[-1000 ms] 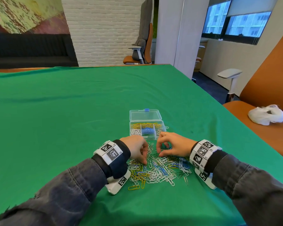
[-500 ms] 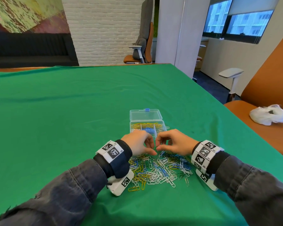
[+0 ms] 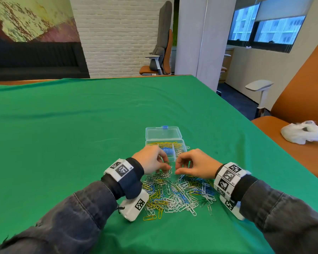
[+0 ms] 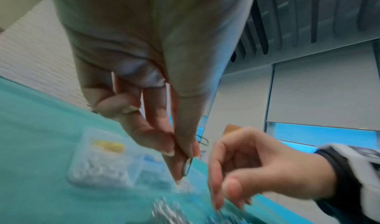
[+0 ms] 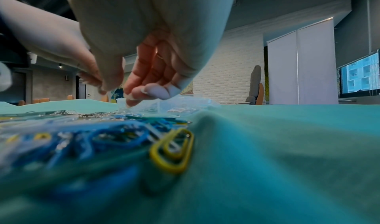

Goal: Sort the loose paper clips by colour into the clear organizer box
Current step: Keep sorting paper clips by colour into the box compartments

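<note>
Many loose paper clips (image 3: 174,194) lie in a flat pile on the near part of the green cloth (image 3: 62,134), between the two wrists. They are yellow, blue, white and silver, all mixed up and lying over each other. The clear organizer box (image 3: 164,143) sits just past the pile, on the far side, with its lid (image 3: 162,133) open and tipped back. Inside it, yellow clips fill the far part, blue ones sit in the middle and silver ones are on the right.

The left hand (image 3: 151,160) is above the far edge of the pile, near the box. In the left wrist view its thumb and one finger pinch a thin dark clip (image 4: 188,165), and a second loop of wire pokes out just behind the fingers. The right hand (image 3: 195,165) is just beside it with its fingers curled down over the pile. I cannot tell if it holds a clip.

I think each clip is very light, thin, hard and a bit springy. The smooth wire may slip, and clips can hook onto each other and come up in a bunch. The best place to hold one looks like a rounded end, pinched flat between thumb and fingertip.
</note>
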Tool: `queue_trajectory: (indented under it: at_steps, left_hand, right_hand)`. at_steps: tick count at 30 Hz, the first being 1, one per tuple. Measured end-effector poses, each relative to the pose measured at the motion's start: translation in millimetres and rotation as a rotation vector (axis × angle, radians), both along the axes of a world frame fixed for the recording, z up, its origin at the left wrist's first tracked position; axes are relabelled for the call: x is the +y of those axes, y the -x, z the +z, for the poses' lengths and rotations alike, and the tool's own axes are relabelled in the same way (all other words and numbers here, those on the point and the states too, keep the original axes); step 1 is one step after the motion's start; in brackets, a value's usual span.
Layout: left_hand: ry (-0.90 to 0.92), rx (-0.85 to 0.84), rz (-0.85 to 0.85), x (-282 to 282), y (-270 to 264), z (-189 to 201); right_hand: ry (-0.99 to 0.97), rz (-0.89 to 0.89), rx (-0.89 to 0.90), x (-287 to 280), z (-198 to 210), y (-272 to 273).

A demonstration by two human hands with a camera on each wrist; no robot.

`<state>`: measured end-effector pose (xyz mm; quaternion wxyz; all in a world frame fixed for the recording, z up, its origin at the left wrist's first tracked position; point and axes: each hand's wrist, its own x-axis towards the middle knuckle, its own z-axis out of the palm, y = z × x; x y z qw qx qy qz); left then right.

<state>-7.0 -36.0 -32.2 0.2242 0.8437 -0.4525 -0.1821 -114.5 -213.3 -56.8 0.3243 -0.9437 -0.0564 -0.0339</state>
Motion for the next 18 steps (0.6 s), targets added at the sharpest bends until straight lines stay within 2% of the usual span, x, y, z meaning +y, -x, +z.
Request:
queue_trajectory:
  at_steps: [3, 6, 13, 18]
  left_hand:
    - [0.032, -0.028, 0.083, 0.3, -18.2, 13.4]
    - [0.028, -0.136, 0.158, -10.8, -29.6, 23.9]
    - [-0.198, -0.358, 0.087, -36.7, -14.0, 30.7]
    - [-0.135, -0.38, 0.162, -23.7, -15.5, 34.3]
  right_hand:
    - [0.016, -0.061, -0.039, -2.1, -1.7, -0.9]
    - [0.037, -0.091, -0.052, -4.0, -3.3, -2.3]
    - [0.061, -0.108, -0.081, -5.1, -2.1, -2.7]
    - [0.065, -0.113, -0.082, -6.0, -1.2, -3.0]
